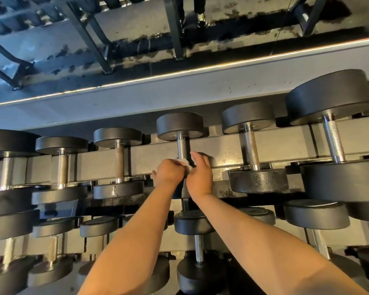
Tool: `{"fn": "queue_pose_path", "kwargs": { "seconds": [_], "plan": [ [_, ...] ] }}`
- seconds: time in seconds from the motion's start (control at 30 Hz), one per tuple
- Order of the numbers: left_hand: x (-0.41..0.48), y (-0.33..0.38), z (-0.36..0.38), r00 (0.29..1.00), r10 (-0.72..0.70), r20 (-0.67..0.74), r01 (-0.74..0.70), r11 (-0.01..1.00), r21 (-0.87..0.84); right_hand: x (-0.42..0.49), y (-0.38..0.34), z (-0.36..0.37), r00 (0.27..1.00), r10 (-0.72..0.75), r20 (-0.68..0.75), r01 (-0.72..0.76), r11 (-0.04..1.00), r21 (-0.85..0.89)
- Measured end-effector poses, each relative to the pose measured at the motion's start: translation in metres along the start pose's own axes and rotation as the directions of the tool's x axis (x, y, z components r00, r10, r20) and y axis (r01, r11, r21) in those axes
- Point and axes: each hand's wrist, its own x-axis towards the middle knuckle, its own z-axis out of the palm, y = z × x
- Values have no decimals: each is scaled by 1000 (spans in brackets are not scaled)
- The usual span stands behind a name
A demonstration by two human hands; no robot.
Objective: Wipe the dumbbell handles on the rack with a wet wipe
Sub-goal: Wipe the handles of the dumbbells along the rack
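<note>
Both hands work a wet wipe [184,162] at the near end of the middle dumbbell handle [182,148].
Left hand [169,172] pinches the soft, limp wipe; right hand [199,174], fingers loosely curled, touches it; the stiff knurled steel handle likely snags the wipe, so wrapping seems best.

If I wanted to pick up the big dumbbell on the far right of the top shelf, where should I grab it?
Grab the big dumbbell by its rough silver handle, in the middle between the two black ends. Come from above and the front, where the bar is bare. The round ends are too wide and smooth for fingers. It looks heavy, so probably use two hands.
</note>
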Motion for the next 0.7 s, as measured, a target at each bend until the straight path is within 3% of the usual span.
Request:
{"fn": "queue_pose_path", "kwargs": {
  "seconds": [0.13,0.23,0.3,0.4,0.53,0.6,0.7],
  "plan": [
    [-7,1,-7,992,-123,-16,124,992,10,2,-1,-12,995,10,101,-8,1000,-17],
    [-16,3,-11,991,-125,-50,129,988,83,2,-4,-26,970,-1,241,20,997,-80],
    [-25,-1,-10,994,-41,-102,43,999,19,0,-5,-34,957,24,290,1,996,-88],
    [-54,-7,-12,981,139,-137,-177,930,-322,-13,-8,-47,961,40,273,-34,999,-28],
    [-99,-13,-14,922,336,-192,-387,822,-418,-38,-15,-64,945,-129,301,139,990,-11],
    [-119,-16,-12,904,387,-184,-427,775,-465,-48,-18,-72,936,-135,325,123,991,56],
    [-135,-27,1,913,385,-134,-389,721,-574,-66,-16,-84,921,-54,387,-16,984,175]
  ]
}}
